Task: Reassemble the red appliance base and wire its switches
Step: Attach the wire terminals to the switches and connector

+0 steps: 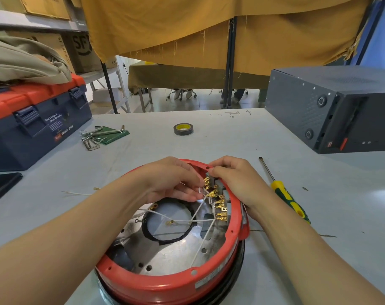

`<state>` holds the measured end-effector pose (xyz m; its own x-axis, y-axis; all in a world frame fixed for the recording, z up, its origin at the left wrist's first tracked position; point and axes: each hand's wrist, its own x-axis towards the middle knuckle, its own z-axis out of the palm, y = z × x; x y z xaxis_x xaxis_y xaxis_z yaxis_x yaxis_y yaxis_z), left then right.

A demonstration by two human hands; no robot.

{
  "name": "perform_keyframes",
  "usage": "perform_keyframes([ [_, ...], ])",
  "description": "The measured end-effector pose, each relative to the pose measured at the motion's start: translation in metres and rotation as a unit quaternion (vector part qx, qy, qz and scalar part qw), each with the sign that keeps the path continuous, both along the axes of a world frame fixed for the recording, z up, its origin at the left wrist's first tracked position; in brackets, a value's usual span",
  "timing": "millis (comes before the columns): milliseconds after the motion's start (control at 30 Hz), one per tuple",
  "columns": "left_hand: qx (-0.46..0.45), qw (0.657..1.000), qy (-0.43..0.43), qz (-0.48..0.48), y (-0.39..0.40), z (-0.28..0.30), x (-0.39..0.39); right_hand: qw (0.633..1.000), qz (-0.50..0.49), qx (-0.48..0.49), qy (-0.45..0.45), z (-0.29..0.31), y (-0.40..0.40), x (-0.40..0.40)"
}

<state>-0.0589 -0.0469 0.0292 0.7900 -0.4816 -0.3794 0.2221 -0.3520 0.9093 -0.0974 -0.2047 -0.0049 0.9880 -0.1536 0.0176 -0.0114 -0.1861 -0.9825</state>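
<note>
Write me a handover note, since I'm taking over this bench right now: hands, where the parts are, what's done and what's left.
Left hand: inside the red base, fingers pinching a white wire at the brass terminals.
Right hand: gripping the base's far right rim by the switch block.
Base sits open side up on the table, near edge.
Done: several wires already end at the terminal row.
Left: at least two ring-ended leads lie loose inside; one spare wire lies on the table to the left.
Tools: screwdriver right of the base, hex keys and tape roll further back.
</note>
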Motion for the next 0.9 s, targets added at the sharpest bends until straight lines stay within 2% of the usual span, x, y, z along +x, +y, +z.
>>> perform_keyframes([
  [267, -0.005, 1.0, -0.002, 0.008, -0.0021, -0.0015, 0.0004, 0.999, -0.026, -0.042, -0.011, -0.0002, 0.0001, -0.0022],
  [400, -0.009, 1.0, 0.003, 0.013, -0.0024, -0.0019, -0.0001, 0.994, -0.035, -0.096, -0.04, 0.0032, -0.0011, -0.0059],
  [900, -0.017, 0.998, -0.05, 0.024, -0.0075, -0.0048, -0.0007, 0.983, -0.06, -0.147, -0.093, 0.0024, -0.003, -0.0068],
])
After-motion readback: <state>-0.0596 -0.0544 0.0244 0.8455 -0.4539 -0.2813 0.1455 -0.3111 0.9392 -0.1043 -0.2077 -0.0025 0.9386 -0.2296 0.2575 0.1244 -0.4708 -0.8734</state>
